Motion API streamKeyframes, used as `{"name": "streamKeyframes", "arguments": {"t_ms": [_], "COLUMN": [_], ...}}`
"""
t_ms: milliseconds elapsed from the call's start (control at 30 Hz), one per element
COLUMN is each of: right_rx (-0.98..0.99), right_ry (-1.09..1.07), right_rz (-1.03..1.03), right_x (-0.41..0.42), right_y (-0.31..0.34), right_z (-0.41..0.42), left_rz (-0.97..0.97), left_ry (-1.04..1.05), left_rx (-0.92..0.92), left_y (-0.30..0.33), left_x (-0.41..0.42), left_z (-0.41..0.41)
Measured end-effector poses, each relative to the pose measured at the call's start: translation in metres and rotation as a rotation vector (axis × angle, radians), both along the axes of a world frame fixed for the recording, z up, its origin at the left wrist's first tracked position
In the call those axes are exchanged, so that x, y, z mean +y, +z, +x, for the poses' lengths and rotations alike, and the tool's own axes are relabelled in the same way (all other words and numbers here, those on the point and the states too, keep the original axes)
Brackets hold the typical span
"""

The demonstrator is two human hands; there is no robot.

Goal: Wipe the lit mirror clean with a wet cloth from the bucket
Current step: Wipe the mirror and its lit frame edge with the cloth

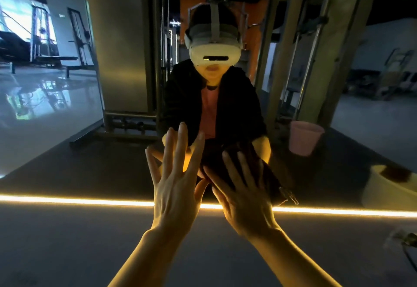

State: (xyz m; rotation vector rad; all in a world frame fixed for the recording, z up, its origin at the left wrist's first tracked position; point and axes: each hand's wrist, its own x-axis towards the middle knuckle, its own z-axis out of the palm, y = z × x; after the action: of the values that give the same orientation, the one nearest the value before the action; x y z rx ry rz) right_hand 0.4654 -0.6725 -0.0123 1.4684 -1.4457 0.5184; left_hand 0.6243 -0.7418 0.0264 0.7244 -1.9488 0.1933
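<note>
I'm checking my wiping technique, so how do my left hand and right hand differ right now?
The left hand lies bare on the mirror, fingers spread wide; the right hand presses the dark cloth against it. The left hand's fingers point straight up; the right hand's slant up and left. Both are flat, with straight fingers.

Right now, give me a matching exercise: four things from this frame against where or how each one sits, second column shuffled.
Column 1:
1. left hand
2. right hand
3. dark cloth
4. pink bucket

Column 2:
A. seen as a reflection in the mirror, far right
B. pressed flat on the cloth
C. fingers spread on bare glass, holding nothing
D. trapped between a palm and the glass, above the light strip

Pairs: 1-C, 2-B, 3-D, 4-A
</note>
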Motion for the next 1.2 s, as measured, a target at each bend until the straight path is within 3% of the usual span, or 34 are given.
{"name": "streamKeyframes", "arguments": {"t_ms": [67,167,233,300,400,467,600,667,700,800,867,933,1067,1133,1200], "right_rx": [-0.038,-0.304,-0.369,-0.212,0.192,0.259,-0.144,-0.192,-0.098,0.440,0.592,0.423,-0.221,-0.275,-0.147], "right_ry": [-0.058,-0.163,-0.190,-0.161,-0.090,-0.093,-0.191,-0.200,-0.179,-0.079,-0.073,-0.102,-0.205,-0.219,-0.152], "right_rz": [-0.081,-0.289,-0.324,-0.155,0.156,0.165,-0.149,-0.169,-0.086,0.292,0.356,0.180,-0.246,-0.288,-0.144], "right_x": [0.006,0.002,-0.006,-0.009,0.009,0.020,0.014,0.004,0.003,0.015,0.026,0.028,0.017,0.001,-0.011], "right_y": [0.031,0.091,0.102,0.079,0.049,0.070,0.132,0.125,0.110,0.061,0.074,0.113,0.198,0.191,0.155], "right_z": [-0.010,-0.016,-0.002,0.008,-0.009,-0.025,-0.017,-0.003,0.000,-0.021,-0.041,-0.043,-0.028,-0.005,0.013], "left_rz": [0.005,0.031,0.071,0.113,0.165,0.181,0.220,0.226,0.221,0.211,0.176,0.102,-0.046,-0.109,-0.141], "left_ry": [-0.018,-0.001,-0.001,-0.018,-0.057,-0.073,-0.061,-0.058,-0.058,-0.059,-0.051,-0.025,0.026,0.012,-0.007], "left_rx": [0.027,0.068,0.095,0.086,0.063,0.031,0.013,0.000,-0.017,-0.061,-0.100,-0.154,-0.172,-0.166,-0.191], "left_y": [0.004,0.013,0.017,0.019,0.022,0.025,0.029,0.029,0.028,0.025,0.035,0.057,0.112,0.131,0.141], "left_x": [0.003,0.001,0.000,0.001,0.005,0.006,0.011,0.011,0.012,0.014,0.014,0.008,-0.010,-0.020,-0.027], "left_z": [0.003,0.007,0.010,0.011,0.014,0.019,0.021,0.023,0.026,0.042,0.052,0.059,0.066,0.062,0.057]}}
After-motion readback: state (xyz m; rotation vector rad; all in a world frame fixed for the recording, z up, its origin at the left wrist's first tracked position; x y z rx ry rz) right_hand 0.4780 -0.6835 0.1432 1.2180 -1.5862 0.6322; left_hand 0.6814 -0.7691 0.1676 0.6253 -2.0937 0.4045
